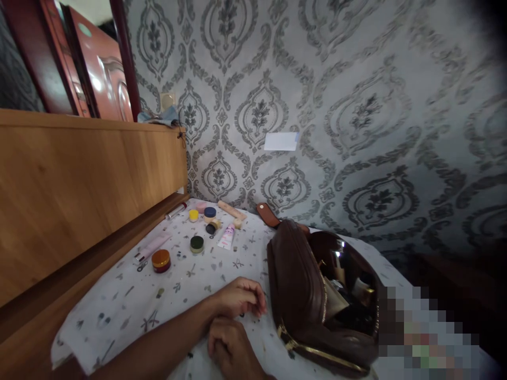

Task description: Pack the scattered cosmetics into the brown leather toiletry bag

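My left hand [242, 296] is over the patterned white sheet, just left of a brown leather toiletry bag [293, 274]. Its fingers curl loosely inward, and I see nothing in them. My right hand [228, 338] is closed in a loose fist close beneath my left wrist, with no object showing. The bag lies unzipped, its lid folded back. Inside are a dark shiny round item [330, 245], a bottle with a dark cap [363, 287] and other cosmetics partly hidden in shadow.
Jars, including an amber-lidded one [161, 260] and a green-lidded one [197, 244], stand on the sheet with a white-pink tube [227, 236] and several other cosmetics. A wooden board [91, 184] borders the left. Patterned wallpaper [261, 111] rises behind; a blurred patch [428, 338] covers the lower right.
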`<action>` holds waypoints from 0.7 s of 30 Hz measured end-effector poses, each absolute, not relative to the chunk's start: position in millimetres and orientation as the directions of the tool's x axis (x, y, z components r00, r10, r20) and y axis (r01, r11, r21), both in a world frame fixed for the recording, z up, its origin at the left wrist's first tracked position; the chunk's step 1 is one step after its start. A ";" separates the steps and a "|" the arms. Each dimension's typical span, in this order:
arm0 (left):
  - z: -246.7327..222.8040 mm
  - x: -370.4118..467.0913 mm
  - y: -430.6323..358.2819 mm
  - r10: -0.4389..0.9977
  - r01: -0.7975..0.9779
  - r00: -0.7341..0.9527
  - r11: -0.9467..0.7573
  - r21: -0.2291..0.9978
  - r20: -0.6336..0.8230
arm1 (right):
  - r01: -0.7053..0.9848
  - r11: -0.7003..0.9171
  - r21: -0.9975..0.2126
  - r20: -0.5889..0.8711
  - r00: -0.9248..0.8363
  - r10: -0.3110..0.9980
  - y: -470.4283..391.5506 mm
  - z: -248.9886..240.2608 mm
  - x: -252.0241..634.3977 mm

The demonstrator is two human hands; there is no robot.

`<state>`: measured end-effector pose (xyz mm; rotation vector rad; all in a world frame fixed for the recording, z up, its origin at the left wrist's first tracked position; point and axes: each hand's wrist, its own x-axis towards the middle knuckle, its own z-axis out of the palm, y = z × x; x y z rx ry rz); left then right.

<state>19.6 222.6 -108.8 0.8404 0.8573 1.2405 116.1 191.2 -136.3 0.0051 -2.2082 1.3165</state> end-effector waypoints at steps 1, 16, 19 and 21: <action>-108.8 19.2 222.7 0.989 -0.430 0.123 0.132 0.893 -0.087 | -0.273 0.517 -0.811 0.460 -0.843 0.277 191.1 -136.1 116.4; -111.7 17.4 220.6 0.987 -0.422 0.141 0.128 0.898 -0.074 | -0.196 0.528 -0.826 0.410 -0.853 0.325 184.1 -120.6 120.8; -109.6 18.8 219.5 0.989 -0.414 0.132 0.119 0.902 -0.069 | -0.194 0.537 -0.821 0.417 -0.847 0.331 183.7 -121.6 121.2; -106.1 19.7 218.4 0.989 -0.406 0.128 0.117 0.906 -0.070 | -0.179 0.543 -0.821 0.405 -0.853 0.331 183.7 -122.9 121.2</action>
